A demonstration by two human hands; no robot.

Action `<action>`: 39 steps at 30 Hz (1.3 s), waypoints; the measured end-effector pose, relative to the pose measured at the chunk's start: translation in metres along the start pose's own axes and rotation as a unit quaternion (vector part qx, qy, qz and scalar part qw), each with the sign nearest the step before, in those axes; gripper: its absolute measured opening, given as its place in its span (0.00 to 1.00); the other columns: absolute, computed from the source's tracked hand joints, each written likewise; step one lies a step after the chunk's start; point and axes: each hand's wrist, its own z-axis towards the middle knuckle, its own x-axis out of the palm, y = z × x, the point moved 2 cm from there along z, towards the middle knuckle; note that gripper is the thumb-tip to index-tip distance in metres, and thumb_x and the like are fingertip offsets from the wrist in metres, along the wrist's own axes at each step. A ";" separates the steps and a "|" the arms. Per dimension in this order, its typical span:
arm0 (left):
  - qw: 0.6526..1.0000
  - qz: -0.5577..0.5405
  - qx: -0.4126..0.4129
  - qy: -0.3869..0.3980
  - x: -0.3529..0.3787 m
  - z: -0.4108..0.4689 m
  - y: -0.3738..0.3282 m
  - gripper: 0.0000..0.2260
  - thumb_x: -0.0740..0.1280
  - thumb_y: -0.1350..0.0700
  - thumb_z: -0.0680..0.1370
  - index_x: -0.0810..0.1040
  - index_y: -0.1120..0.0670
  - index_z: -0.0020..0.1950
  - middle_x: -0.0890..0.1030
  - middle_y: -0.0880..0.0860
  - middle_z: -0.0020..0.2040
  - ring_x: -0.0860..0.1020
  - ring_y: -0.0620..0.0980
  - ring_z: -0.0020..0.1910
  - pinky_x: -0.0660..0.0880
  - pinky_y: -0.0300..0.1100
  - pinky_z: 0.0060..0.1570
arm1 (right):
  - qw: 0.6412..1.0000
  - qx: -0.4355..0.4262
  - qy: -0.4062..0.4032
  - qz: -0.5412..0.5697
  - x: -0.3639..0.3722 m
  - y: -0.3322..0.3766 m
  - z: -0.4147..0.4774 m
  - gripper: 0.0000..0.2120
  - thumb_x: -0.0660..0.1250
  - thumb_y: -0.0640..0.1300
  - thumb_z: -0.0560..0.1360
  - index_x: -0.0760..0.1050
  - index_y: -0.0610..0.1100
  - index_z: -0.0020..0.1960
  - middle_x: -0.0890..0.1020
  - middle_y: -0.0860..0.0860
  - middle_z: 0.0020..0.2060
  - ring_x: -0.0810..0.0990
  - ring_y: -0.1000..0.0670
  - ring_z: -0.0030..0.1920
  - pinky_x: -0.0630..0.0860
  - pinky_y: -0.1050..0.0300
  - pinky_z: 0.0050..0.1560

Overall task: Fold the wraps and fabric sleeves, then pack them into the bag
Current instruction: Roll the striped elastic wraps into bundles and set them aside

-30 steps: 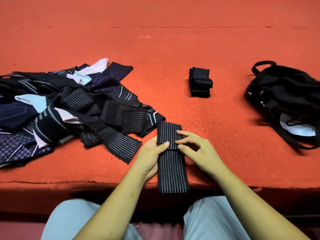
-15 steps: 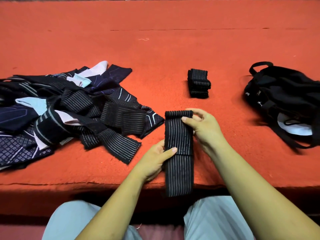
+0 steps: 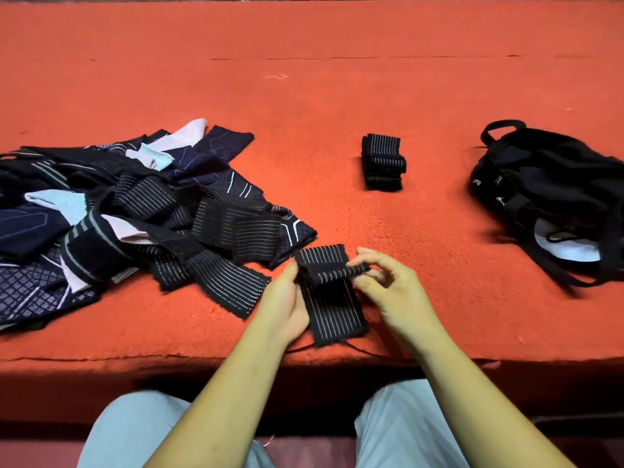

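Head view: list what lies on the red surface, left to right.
Pile of unfolded wraps and sleeves → striped wrap being folded → stack of folded wraps → black bag.

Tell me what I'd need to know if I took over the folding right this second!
The left hand holds the striped wrap along its left edge, near the front of the red table.
The right hand pinches the wrap's far end, doubled back over the rest.
Done: the folded stack sits mid-table.
Left: finish this fold, fold the jumbled pile on the left, then pack everything into the black bag on the right.
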 end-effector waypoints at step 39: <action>0.944 0.253 0.209 0.046 0.074 0.071 -0.056 0.05 0.65 0.65 0.80 0.77 0.56 0.53 0.82 0.56 0.46 0.80 0.52 0.45 0.77 0.50 0.51 | 0.993 0.025 -0.114 -0.001 -0.002 -0.002 0.077 0.06 0.62 0.37 0.81 0.73 0.43 0.46 0.77 0.52 0.28 0.72 0.56 0.23 0.69 0.63 0.22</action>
